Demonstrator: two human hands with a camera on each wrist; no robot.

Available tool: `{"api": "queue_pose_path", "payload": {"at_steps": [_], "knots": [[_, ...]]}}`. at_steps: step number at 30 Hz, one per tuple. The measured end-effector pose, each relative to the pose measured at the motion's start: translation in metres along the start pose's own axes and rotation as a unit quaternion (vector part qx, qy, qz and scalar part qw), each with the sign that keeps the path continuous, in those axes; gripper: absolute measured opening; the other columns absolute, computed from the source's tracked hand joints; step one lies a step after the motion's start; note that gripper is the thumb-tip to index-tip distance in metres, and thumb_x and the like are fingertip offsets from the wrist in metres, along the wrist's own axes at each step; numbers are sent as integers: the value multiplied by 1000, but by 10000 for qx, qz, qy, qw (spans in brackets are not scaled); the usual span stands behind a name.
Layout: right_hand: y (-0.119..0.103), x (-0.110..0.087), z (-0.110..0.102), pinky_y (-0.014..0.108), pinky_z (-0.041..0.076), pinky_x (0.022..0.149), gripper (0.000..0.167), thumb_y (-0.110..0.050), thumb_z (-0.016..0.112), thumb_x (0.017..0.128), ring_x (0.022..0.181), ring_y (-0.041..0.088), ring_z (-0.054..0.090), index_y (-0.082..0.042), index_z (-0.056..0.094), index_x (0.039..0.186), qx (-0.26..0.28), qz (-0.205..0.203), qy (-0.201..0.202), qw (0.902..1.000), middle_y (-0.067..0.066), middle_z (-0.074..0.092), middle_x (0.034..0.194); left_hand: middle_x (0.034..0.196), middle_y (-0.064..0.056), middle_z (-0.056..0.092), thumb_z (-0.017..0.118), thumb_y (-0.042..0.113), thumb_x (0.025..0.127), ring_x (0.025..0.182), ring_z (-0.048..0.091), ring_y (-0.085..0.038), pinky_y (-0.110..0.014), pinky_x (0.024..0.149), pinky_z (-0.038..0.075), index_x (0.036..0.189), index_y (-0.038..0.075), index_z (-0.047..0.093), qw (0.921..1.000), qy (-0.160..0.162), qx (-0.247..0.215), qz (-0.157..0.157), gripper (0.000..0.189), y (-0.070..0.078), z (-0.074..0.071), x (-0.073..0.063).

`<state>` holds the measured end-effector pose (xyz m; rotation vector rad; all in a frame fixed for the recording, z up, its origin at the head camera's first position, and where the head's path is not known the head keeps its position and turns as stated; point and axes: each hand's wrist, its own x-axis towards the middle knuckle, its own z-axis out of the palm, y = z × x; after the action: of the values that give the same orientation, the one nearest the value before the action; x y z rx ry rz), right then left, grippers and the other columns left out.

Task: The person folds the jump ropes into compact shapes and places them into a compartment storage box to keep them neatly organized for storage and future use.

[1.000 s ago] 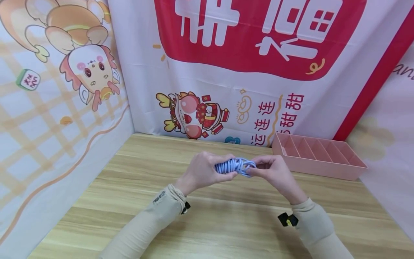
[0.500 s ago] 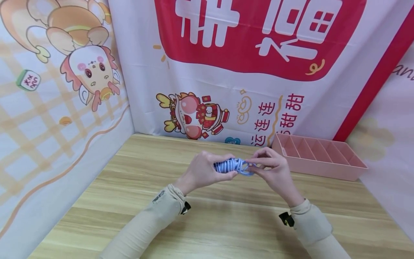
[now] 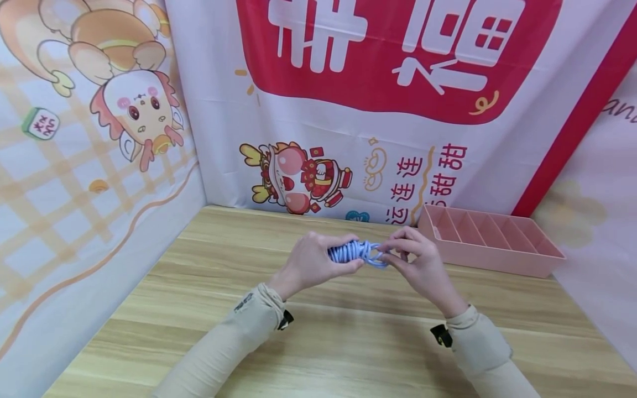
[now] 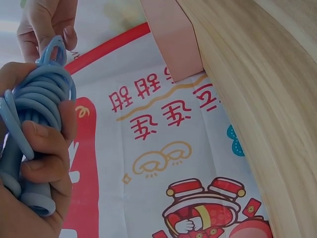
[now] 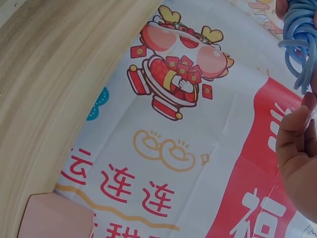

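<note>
A light blue jump rope (image 3: 348,252) is wound into a tight bundle, held above the table. My left hand (image 3: 311,260) grips its wound middle, thumb on the near side and fingers curled round it. In the left wrist view, two smooth handles (image 4: 37,201) poke out of the coils by the palm, one with a hollow end. Loose loops (image 3: 376,258) stick out at the bundle's right end. There the thumb and index finger of my right hand (image 3: 420,262) pinch the cord. The right wrist view shows those fingertips (image 5: 309,99) right at the loop's tip.
A pink divided box (image 3: 497,254) stands at the back right of the wooden table (image 3: 323,342), against a printed cloth backdrop (image 3: 308,121). Another printed cloth (image 3: 99,166) borders the left side.
The right hand has loosened, raised its fingers and taken the loop again closer to the bundle. The loops reach less far right now. The left hand stays nearly still.
</note>
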<state>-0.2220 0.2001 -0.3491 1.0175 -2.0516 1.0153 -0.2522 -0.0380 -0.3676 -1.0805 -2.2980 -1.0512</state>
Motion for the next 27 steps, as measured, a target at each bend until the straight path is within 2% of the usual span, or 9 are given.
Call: {"api": "queue_pose_path", "payload": {"at_steps": [5,8,14,18,21,23,25,27], "knots": [[19,-6,3,22,47,53,25,16,77,75,67,15,53,0,70,93,-70,142,-116,9998,7,60,86,92,2,71,73,46,87,65,61,-7,-21,51,52,129,19,67,9974,37,-282,-665,51,1,1,-1],[24,-8,4,22,49,54,24,10,76,80,69,12,53,-5,68,97,-135,223,-316,9992,1,59,87,88,4,69,71,48,88,61,60,-9,-24,47,51,133,21,64,9939,94,-458,-998,53,2,2,-1],[21,-8,6,26,49,53,17,2,71,88,66,10,52,-11,64,97,-107,138,-854,9962,-5,57,86,85,6,67,69,50,89,56,58,-13,-29,44,50,135,25,61,9873,165,-819,-1350,53,3,3,-1],[17,-8,7,27,49,54,14,4,65,92,67,12,52,-10,64,97,91,290,-911,9954,-3,57,84,92,6,67,68,50,90,59,58,-15,-30,46,49,137,25,59,9815,48,-1041,-1608,54,2,4,-2],[15,-9,5,27,49,55,13,7,61,93,67,16,53,-6,65,96,469,643,-709,9943,3,59,82,95,6,67,67,51,90,60,59,-16,-31,45,49,138,24,59,9792,-17,-1088,-1716,56,2,6,-2],[14,-9,3,26,46,51,11,6,58,95,63,17,51,-3,64,95,907,1043,-493,9892,9,58,79,96,7,67,68,51,90,61,59,-15,-31,46,50,137,23,60,9788,-27,-1096,-1729,56,2,7,-2],[13,-9,0,27,43,48,9,3,55,98,61,19,48,1,62,94,1440,1501,-278,9777,15,56,78,98,7,68,68,50,90,63,61,-14,-31,47,52,137,22,61,9796,5,-1079,-1693,55,3,8,-1],[12,-8,-2,27,39,46,13,-3,52,102,59,20,45,3,60,94,1894,1944,-145,9624,18,54,78,100,6,69,68,49,90,65,61,-14,-30,49,53,136,22,61,9803,44,-1083,-1650,54,4,10,-1]]}}
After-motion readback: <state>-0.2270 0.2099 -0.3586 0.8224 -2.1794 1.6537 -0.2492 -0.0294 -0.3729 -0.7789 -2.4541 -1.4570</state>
